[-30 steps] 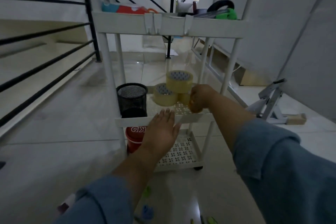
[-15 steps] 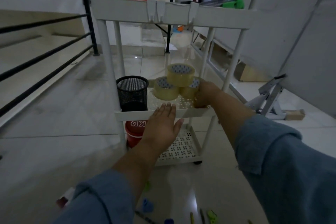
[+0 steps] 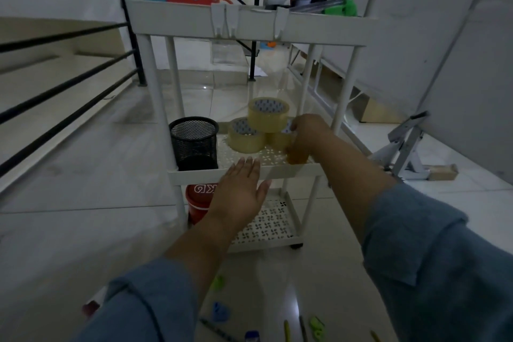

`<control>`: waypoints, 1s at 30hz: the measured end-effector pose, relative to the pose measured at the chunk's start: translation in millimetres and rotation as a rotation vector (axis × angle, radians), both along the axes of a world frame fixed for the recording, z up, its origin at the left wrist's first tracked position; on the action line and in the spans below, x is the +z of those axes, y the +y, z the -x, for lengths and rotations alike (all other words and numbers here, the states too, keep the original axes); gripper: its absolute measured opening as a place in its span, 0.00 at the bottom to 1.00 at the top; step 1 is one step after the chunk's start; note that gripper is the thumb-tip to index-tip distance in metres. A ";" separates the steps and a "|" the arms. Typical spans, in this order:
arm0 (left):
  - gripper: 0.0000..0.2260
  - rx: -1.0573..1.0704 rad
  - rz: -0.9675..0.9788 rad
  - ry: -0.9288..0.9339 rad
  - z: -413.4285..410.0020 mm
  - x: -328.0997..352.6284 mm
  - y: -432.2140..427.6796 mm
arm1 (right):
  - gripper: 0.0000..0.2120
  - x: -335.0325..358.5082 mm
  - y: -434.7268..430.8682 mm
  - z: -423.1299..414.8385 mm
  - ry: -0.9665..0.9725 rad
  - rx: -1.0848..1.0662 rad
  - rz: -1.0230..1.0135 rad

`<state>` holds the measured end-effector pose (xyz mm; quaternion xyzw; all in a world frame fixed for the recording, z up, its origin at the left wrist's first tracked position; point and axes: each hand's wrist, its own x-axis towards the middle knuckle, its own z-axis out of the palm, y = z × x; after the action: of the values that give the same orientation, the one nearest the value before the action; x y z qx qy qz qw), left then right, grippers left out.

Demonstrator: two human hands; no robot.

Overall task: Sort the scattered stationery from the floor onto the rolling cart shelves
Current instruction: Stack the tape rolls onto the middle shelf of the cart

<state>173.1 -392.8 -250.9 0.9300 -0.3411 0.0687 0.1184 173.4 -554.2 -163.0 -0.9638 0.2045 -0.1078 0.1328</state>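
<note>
Head view: the tape roll (image 3: 279, 139) lies flat on the cart's middle shelf (image 3: 277, 172), right of the mesh cup (image 3: 194, 141). My right hand (image 3: 306, 137) curls round its far-right side. My left hand (image 3: 241, 191) rests flat with fingers apart on the shelf rim, nearer the cup.

tape rolls (image 3: 268, 116): three, yellowish, piled on middle shelf; cart (image 3: 194, 176): white, three-tier; mesh cup (image 3: 194, 144): upright beside
</note>
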 end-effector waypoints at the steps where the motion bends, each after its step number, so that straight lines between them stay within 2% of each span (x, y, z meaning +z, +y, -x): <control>1: 0.25 0.009 -0.003 0.004 -0.7 1.1 -0.8 | 0.19 -2.1 -1.7 7.4 -0.144 0.050 -0.024; 4: 0.26 0.066 0.021 -0.004 1.6 9.9 -5.3 | 0.07 -14.0 -0.8 44.8 -0.907 0.062 -0.223; 5: 0.28 0.084 0.118 0.016 3.1 14.4 -9.7 | 0.06 -21.4 -2.1 56.0 -1.098 0.000 -0.328; 6: 0.27 0.098 0.285 0.089 4.9 21.6 -15.9 | 0.07 -30.1 -2.9 66.0 -1.192 -0.068 -0.455; 7: 0.24 0.113 0.487 0.195 5.4 30.6 -24.1 | 0.09 -38.3 -4.9 73.5 -1.180 -0.121 -0.608; 9: 0.15 0.165 0.824 0.500 -1.4 46.8 -48.7 | 0.17 -54.5 -13.2 79.1 -0.963 -0.152 -0.850; 10: 0.14 0.197 0.927 0.697 -5.4 53.4 -61.9 | 0.19 -61.7 -17.7 79.6 -0.847 -0.133 -0.921; 12: 0.19 0.208 1.080 1.029 -10.2 58.4 -86.8 | 0.22 -71.9 -22.7 81.4 -0.705 -0.077 -1.040; 13: 0.21 0.191 1.135 1.112 -10.8 58.7 -97.3 | 0.23 -76.9 -25.5 82.3 -0.655 -0.049 -1.092; 17: 0.22 0.212 1.188 1.190 -25.5 58.6 -114.3 | 0.25 -87.6 -25.8 83.8 -0.540 0.004 -1.193; 22: 0.29 0.229 1.151 1.375 -37.4 68.4 -123.3 | 0.26 -93.7 -26.3 81.2 -0.560 0.035 -1.252; 24: 0.31 0.270 1.197 1.416 -38.4 71.7 -128.6 | 0.26 -93.6 -27.1 80.9 -0.562 0.046 -1.268; 26: 0.33 0.342 1.245 1.402 -38.7 72.9 -136.6 | 0.26 -94.3 -27.6 80.9 -0.557 0.050 -1.269; 30: 0.35 0.358 1.291 1.353 -40.0 68.5 -153.8 | 0.24 -95.5 -28.7 80.6 -0.562 0.068 -1.260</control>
<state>213.1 -546.6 -182.4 0.5662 0.0511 -0.2919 0.7692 92.7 -582.8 -258.5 -0.6441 0.1558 -0.2099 0.7189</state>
